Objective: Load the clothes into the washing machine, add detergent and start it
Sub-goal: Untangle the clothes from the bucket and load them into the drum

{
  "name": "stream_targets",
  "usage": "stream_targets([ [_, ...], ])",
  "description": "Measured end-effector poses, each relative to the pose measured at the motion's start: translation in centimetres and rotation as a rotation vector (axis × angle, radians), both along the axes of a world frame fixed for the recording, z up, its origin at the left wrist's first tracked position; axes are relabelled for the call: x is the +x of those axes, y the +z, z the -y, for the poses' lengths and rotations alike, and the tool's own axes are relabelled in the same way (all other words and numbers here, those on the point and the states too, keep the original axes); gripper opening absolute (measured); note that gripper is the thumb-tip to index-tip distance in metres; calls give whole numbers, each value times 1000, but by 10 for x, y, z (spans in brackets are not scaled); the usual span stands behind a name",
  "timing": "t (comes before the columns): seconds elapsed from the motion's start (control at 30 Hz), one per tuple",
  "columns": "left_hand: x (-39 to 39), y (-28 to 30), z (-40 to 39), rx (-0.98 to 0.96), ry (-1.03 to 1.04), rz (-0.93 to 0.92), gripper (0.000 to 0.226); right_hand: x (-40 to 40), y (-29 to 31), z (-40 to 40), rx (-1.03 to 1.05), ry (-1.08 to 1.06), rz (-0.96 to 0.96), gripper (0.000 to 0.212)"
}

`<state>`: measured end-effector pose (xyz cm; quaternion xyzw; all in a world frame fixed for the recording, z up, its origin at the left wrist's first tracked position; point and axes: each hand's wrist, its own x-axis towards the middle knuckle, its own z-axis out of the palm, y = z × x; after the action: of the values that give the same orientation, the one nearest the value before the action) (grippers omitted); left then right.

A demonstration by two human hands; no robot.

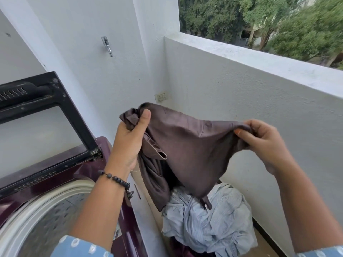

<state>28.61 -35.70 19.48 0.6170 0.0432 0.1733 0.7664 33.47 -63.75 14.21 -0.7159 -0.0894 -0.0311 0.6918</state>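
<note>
A dark brown garment (187, 154) hangs in the air between my two hands, over a pile of laundry. My left hand (130, 138) grips a bunched end of it, thumb on top. My right hand (263, 141) pinches the opposite edge and stretches the cloth out. Below lies a light blue garment (209, 223) on top of the pile, with something dark purple under it. The top-loading washing machine (89, 171), maroon, stands at the lower left with its dark lid (46, 108) raised and its steel drum (46, 219) showing.
A white balcony parapet (259, 101) runs along the right and a white wall stands behind the machine. On that wall are a metal hook (107, 45) and a power socket (161, 97). Trees show beyond the parapet.
</note>
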Motion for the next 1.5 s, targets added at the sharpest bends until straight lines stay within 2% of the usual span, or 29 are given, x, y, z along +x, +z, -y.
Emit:
stream_targets([
  [0.2, 2, -18, 32, 157, -249, -80, 23, -19, 32, -60, 74, 209, 124, 31],
  [0.3, -1, -26, 46, 244, -400, -51, 48, -28, 39, -82, 105, 284, 136, 25],
  [0.4, -3, -27, 50, 226, -369, -17, 46, -32, 43, -77, 152, 407, 49, 40],
  [0.47, -3, -25, 48, 190, -220, -43, 34, -37, 43, -72, 182, 515, 3, 56],
  [0.5, -3, -24, 48, 158, -148, -62, 26, -41, 41, -72, 158, 536, 17, 63],
  [0.57, -1, -22, 48, 94, -38, -110, 19, -45, 32, -74, -22, 463, 124, 82],
  [0.67, -2, -13, 47, -64, 72, -149, 7, -45, 8, -82, -291, 351, 199, 125],
  [0.73, -4, -2, 48, -302, 48, -175, 15, -46, -11, -93, -342, 410, 175, 142],
  [0.8, -8, 12, 50, -510, -50, -156, 25, -51, -27, -110, -324, 469, 170, 146],
  [0.83, -11, 18, 50, -576, -90, -141, 27, -55, -30, -118, -241, 481, 161, 142],
  [0.87, -13, 23, 49, -615, -116, -121, 27, -57, -31, -124, -133, 469, 152, 129],
  [0.93, -19, 29, 42, -640, -120, -95, 27, -58, -27, -129, 48, 431, 148, 82],
  [1.0, -25, 33, 32, -624, -59, -91, 31, -59, -18, -131, 63, 434, 143, 39],
  [1.03, -29, 35, 25, -597, -27, -108, 30, -58, -16, -131, 40, 443, 136, 27],
  [1.1, -35, 33, 6, -489, 25, -207, 16, -55, -9, -128, -32, 450, 116, 15],
  [1.13, -38, 32, -5, -438, 51, -246, 20, -51, -6, -126, -110, 443, 116, 9],
  [1.2, -47, 28, -30, -293, 144, -216, 52, -42, 4, -121, -348, 433, 148, 4],
  [1.27, -64, 33, -48, 2, 330, -85, 75, -36, 18, -120, -613, 450, 171, 4],
  [1.33, -85, 42, -59, 427, 380, 75, 82, -40, 31, -129, -827, 480, 178, 10],
  [1.37, -95, 48, -59, 620, 285, 126, 87, -45, 36, -138, -919, 494, 188, 11],
  [1.4, -101, 51, -56, 799, 145, 102, 97, -50, 41, -147, -994, 508, 213, 12],
  [1.5, -110, 40, -45, 1356, -304, -230, 132, -70, 54, -185, -1100, 599, 333, 12],
])
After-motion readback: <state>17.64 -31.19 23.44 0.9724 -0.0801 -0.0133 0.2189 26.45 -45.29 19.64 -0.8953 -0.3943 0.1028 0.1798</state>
